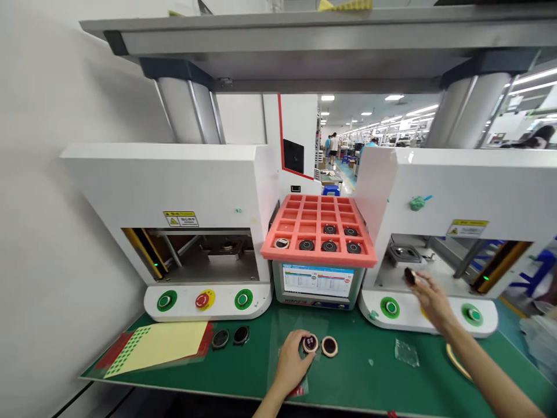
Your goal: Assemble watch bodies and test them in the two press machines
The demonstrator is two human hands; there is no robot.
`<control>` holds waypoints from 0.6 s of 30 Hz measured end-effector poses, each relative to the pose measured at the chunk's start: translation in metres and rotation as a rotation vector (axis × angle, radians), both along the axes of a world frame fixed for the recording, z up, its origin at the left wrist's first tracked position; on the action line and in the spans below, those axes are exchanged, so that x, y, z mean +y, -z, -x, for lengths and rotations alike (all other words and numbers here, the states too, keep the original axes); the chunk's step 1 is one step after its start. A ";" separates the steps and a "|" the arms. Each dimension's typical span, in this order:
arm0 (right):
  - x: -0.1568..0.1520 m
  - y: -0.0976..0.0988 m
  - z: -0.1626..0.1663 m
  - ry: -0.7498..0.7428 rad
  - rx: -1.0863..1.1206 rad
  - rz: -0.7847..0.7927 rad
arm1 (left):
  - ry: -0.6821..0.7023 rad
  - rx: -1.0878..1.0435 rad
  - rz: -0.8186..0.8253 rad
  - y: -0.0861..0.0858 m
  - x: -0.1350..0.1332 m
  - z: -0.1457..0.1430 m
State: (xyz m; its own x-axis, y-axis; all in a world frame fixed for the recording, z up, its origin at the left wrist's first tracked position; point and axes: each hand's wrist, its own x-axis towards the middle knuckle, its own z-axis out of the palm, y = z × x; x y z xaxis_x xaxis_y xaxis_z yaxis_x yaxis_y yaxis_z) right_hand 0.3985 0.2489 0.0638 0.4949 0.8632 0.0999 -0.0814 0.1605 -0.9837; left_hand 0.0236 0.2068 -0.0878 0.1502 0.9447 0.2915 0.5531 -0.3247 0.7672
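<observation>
My left hand (292, 361) has thumb and fingers closed around a round, gold-rimmed watch case (310, 343) with a dark face, low over the green table. Just right of it lies a similar gold-rimmed watch case (329, 346). My right hand (431, 297) reaches to the opening of the right-hand press machine (461, 197), pinching a small dark round watch part (409, 276) by its edge. Inside that opening, a metal fixture (404, 253) sits just beyond my fingertips. Two black watch cases (220, 339) lie on the table further left.
A pink foam tray (317, 254) with several round parts rests above a small monitor (318, 280). The left-hand press machine (174, 180) has green and red buttons. A yellow sheet with green dots (169, 348) and a clear plastic bag (406, 352) lie on the green table (357, 377).
</observation>
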 end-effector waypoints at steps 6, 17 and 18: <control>-0.110 0.003 0.122 -0.260 0.448 -0.088 | 0.056 0.049 -0.038 0.000 0.008 0.001; -0.181 -0.013 0.210 -0.450 0.643 -0.303 | 0.099 0.187 -0.193 -0.059 -0.056 -0.023; -0.179 -0.013 0.211 -0.421 0.608 -0.302 | 0.095 0.224 -0.182 -0.059 -0.050 -0.024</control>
